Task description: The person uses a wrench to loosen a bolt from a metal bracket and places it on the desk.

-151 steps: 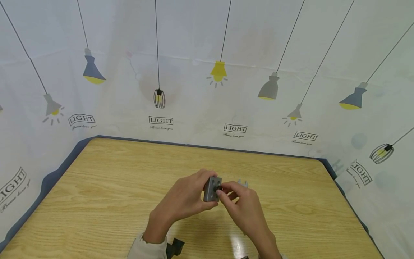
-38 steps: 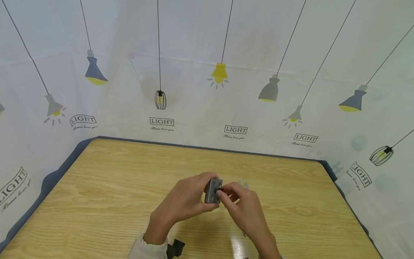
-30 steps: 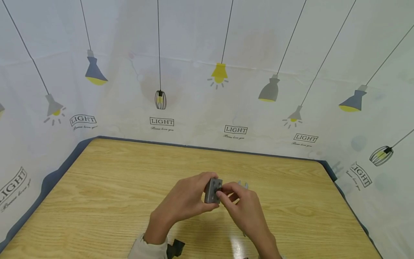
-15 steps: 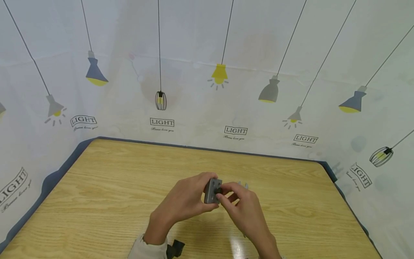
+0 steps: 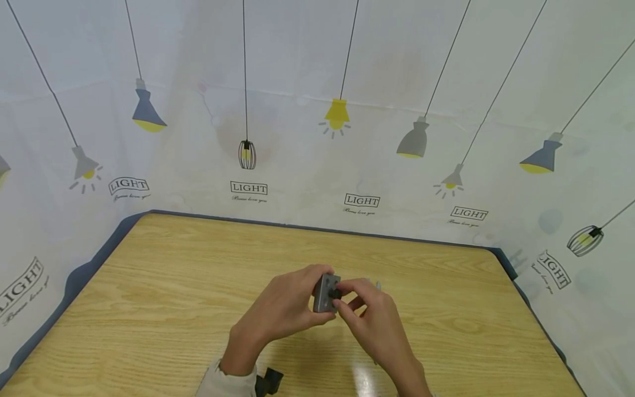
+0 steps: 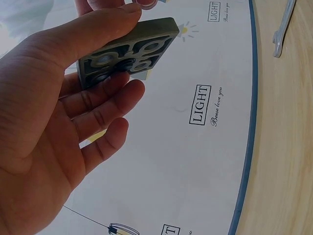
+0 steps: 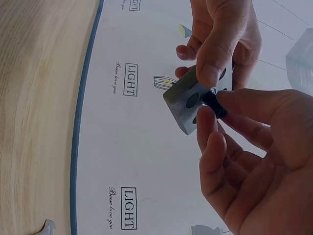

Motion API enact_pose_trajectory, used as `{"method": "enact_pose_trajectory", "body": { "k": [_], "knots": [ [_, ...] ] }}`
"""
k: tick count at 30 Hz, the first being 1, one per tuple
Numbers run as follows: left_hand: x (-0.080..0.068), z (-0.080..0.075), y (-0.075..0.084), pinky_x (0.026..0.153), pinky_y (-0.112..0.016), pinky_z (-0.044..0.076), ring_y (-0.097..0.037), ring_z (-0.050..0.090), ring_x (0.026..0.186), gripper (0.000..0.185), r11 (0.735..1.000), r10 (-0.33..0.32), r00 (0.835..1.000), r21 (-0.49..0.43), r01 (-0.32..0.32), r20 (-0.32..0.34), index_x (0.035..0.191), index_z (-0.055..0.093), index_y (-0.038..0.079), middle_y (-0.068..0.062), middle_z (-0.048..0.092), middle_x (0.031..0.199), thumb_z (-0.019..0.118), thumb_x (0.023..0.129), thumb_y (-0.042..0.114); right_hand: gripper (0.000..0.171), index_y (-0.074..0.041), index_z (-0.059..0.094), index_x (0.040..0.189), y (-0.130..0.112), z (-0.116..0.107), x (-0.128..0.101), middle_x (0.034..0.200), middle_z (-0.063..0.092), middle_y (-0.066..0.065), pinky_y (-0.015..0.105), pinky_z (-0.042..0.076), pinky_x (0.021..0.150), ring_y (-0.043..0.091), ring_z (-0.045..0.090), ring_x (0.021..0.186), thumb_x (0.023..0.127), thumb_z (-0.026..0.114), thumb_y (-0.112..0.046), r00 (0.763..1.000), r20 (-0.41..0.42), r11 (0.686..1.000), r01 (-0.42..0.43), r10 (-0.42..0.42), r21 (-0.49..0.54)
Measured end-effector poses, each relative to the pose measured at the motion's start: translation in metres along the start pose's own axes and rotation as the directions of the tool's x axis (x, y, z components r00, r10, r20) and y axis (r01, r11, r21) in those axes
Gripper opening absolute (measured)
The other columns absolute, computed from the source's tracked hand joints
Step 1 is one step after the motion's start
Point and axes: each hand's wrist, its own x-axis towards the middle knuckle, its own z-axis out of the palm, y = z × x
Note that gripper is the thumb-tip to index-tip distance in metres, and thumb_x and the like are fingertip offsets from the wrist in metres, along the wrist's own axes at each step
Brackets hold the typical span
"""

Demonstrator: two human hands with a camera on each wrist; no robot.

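Observation:
My left hand (image 5: pixel 285 298) grips a grey rectangular block (image 5: pixel 324 293) by its edges, above the wooden table. The front face has several round holes, while the ribbed back of the block (image 6: pixel 132 51) shows in the left wrist view. At the middle of the front face sits a small black bolt (image 7: pixel 213 103), its inner end right at a hole. The thumb and forefinger of my right hand (image 5: pixel 377 314) pinch it. In the left wrist view, fingers of my left hand (image 6: pixel 49 117) lie against the ribbed back.
An open-ended wrench (image 6: pixel 284 29) lies on the wooden table (image 5: pixel 198 259), partly hidden behind my right hand in the head view. A white sheet (image 5: pixel 297 165) printed with lamps stands around the table. A black wrist mount (image 5: pixel 270 380) is by my left sleeve.
My right fingertips have shifted slightly on the bolt, and more of it shows between them than a second ago. The left hand and block stay almost still.

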Motion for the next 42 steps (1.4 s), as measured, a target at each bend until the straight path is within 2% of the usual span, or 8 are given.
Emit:
{"method": "enact_pose_trajectory", "body": {
  "k": [18, 25, 30, 34, 38, 42],
  "knots": [
    [-0.0006, -0.0005, 0.0005, 0.073, -0.023, 0.052, -0.002, 0.06, 0.084, 0.059, 1.0, -0.009, 1.0, 0.011, 0.009, -0.001, 0.125, 0.058, 0.013, 0.006, 0.067, 0.109, 0.086, 0.077, 0.032, 0.028, -0.02, 0.072, 0.105, -0.001, -0.0009, -0.0002, 0.102, 0.069, -0.003, 0.021, 0.05, 0.055, 0.005, 0.062, 0.071, 0.083, 0.078, -0.004, 1.0, 0.002, 1.0, 0.007, -0.007, -0.025],
    [-0.001, -0.0011, 0.0013, 0.074, -0.023, 0.053, -0.002, 0.06, 0.085, 0.06, 1.0, -0.017, 1.0, 0.015, 0.017, 0.012, 0.126, 0.057, 0.013, 0.006, 0.067, 0.109, 0.085, 0.077, 0.034, 0.022, -0.019, 0.07, 0.113, -0.0009, -0.0011, 0.0003, 0.102, 0.071, -0.003, 0.022, 0.052, 0.062, 0.004, 0.063, 0.072, 0.09, 0.073, -0.017, 0.999, 0.023, 0.998, -0.049, 0.049, 0.028],
    [-0.0004, -0.0015, 0.0027, 0.075, -0.024, 0.053, -0.004, 0.062, 0.087, 0.062, 1.0, -0.025, 0.999, 0.004, 0.025, 0.023, 0.127, 0.056, 0.013, 0.005, 0.066, 0.11, 0.085, 0.077, 0.035, 0.01, -0.018, 0.072, 0.102, 0.0002, -0.0012, 0.0011, 0.09, 0.071, -0.003, 0.024, 0.052, 0.062, 0.007, 0.063, 0.071, 0.095, 0.067, -0.025, 0.994, -0.014, 0.994, -0.105, 0.106, 0.042],
    [-0.0002, -0.0014, 0.0034, 0.075, -0.024, 0.053, -0.004, 0.061, 0.087, 0.062, 1.0, -0.02, 0.999, 0.0, 0.02, 0.029, 0.127, 0.056, 0.013, 0.005, 0.066, 0.109, 0.085, 0.078, 0.035, 0.014, -0.018, 0.073, 0.092, 0.0003, -0.001, 0.0016, 0.078, 0.069, -0.005, 0.024, 0.051, 0.059, 0.011, 0.065, 0.07, 0.095, 0.067, -0.03, 0.989, -0.017, 0.987, -0.144, 0.145, 0.069],
    [-0.0003, -0.0019, 0.0036, 0.076, -0.025, 0.053, -0.005, 0.061, 0.088, 0.063, 1.0, -0.02, 0.999, -0.001, 0.02, 0.036, 0.128, 0.055, 0.014, 0.005, 0.065, 0.11, 0.085, 0.077, 0.035, 0.016, -0.018, 0.074, 0.089, 0.0008, 0.0006, 0.0012, 0.078, 0.069, -0.006, 0.024, 0.05, 0.057, 0.011, 0.065, 0.068, 0.093, 0.069, -0.033, 0.991, -0.013, 0.986, -0.134, 0.136, 0.094],
    [-0.0002, -0.0022, 0.0036, 0.076, -0.025, 0.054, -0.005, 0.061, 0.089, 0.063, 1.0, -0.021, 0.999, 0.001, 0.021, 0.038, 0.128, 0.055, 0.014, 0.005, 0.065, 0.111, 0.086, 0.077, 0.035, 0.011, -0.018, 0.074, 0.088, 0.0012, 0.0021, 0.0016, 0.081, 0.071, -0.006, 0.023, 0.051, 0.06, 0.006, 0.064, 0.068, 0.092, 0.072, -0.028, 0.993, -0.028, 0.99, -0.112, 0.114, 0.08]
  ]
}}
